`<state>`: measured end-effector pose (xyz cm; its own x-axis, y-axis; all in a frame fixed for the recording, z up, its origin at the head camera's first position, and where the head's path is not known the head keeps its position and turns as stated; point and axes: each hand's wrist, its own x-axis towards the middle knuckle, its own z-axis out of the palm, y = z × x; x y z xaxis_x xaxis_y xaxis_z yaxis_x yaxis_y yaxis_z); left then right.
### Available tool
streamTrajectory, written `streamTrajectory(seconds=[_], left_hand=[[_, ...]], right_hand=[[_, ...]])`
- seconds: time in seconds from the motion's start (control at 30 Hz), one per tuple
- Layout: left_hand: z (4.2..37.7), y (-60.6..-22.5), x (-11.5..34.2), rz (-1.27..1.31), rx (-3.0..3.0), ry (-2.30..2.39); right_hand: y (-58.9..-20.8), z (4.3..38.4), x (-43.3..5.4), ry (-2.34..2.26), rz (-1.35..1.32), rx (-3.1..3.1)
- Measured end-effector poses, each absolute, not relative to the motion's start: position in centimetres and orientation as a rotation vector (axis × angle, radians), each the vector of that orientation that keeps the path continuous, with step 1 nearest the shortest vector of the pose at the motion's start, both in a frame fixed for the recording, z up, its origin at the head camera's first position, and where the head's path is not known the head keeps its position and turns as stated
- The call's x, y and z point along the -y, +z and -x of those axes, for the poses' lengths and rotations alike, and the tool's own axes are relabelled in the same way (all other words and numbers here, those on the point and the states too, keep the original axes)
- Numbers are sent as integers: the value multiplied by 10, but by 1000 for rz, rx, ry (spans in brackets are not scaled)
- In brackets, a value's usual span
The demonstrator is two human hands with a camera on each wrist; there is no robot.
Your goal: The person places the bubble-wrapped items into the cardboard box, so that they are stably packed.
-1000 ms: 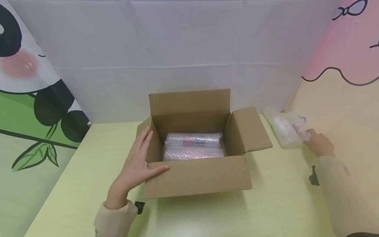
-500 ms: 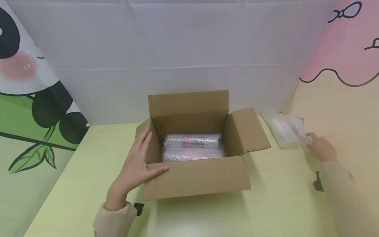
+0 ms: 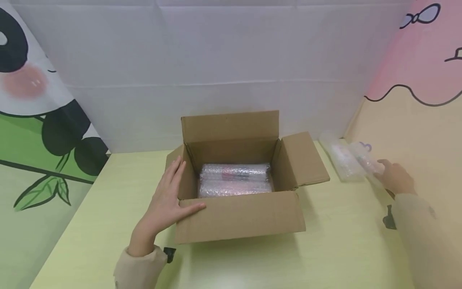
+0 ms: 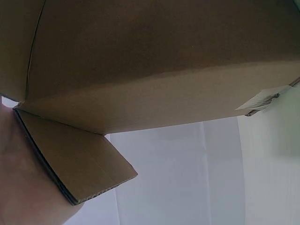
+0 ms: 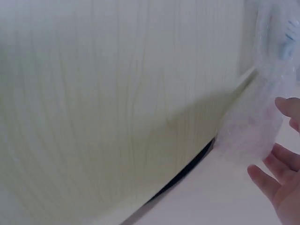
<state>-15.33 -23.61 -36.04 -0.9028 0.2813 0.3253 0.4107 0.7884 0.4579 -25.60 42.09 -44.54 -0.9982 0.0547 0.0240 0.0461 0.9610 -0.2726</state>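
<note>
A cardboard box (image 3: 240, 216) stands with its flaps folded out. Inside it lie bubble-wrapped bundles (image 3: 234, 182), side by side. My left hand (image 3: 166, 200) rests spread at the box's front left corner, fingers along the left side and thumb on the front flap. In the left wrist view, the box's wall (image 4: 178, 101) fills the top. At the right, my right hand (image 3: 395, 178) is at the near end of another bubble-wrapped bundle (image 3: 364, 156). In the right wrist view, its thumb and fingers (image 5: 265, 180) stand apart around the end of the wrap.
A second wrapped bundle (image 3: 343, 158) lies left of the one by my right hand. The box's right flap (image 3: 306, 158) juts toward them over the pale wooden table (image 3: 346, 241). A white sheet (image 3: 231, 60) closes off the back, with printed panels at both sides.
My right hand has shifted slightly right and toward me at the bundle's end, while the bundle stays about in place. My left hand and the box have not moved.
</note>
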Motion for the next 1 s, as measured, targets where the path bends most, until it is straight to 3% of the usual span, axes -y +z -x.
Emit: streamTrajectory(seconds=[0.5, 1.0], left_hand=[[152, -358, 235, 527, 2743, -805], [151, -358, 235, 532, 2742, -811]], right_hand=[[-461, 273, -419, 510, 256, 3128], [-453, 263, -404, 598, 395, 2965]])
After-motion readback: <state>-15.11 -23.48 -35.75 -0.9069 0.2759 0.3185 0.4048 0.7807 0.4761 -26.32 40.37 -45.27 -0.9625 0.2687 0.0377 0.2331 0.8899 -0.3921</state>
